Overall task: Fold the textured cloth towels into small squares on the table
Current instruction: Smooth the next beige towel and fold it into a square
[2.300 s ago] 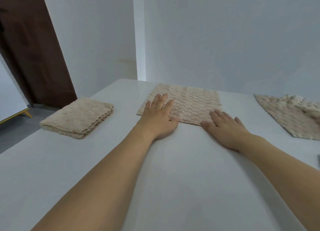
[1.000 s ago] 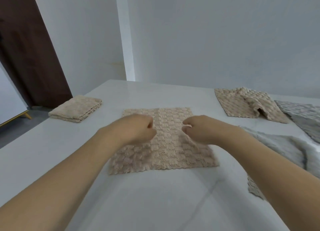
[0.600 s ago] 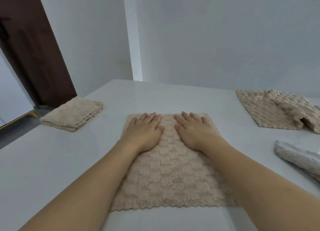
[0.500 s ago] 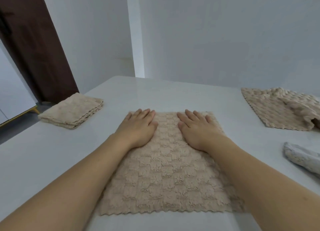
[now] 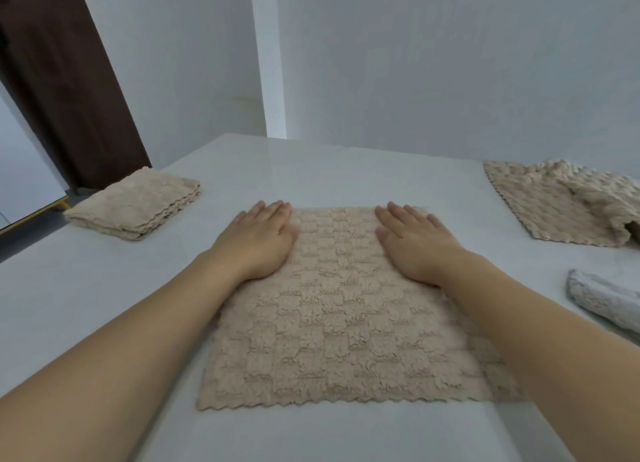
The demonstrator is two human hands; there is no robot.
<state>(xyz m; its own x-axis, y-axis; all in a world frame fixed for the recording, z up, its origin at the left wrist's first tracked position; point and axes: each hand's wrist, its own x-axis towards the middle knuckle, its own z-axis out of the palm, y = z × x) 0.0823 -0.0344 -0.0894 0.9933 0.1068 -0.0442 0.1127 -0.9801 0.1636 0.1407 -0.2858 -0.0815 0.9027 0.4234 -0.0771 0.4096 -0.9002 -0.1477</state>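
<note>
Plain indoor room: bare white walls (image 5: 450,63), dark door (image 5: 62,80).

Beyond the table's far left corner we see a dark brown door (image 5: 65,80), with pale walls (image 5: 450,63) rising behind the far edge and a yellow-edged white panel (image 5: 20,184) at the left.

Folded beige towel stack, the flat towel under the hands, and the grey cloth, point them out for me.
Folded beige towel stack (image 5: 135,203), head view, middle of its top face.
Flat beige towel (image 5: 343,326), head view, bare centre between the forearms.
Grey cloth (image 5: 604,297), head view, its visible rolled end at right.
</note>
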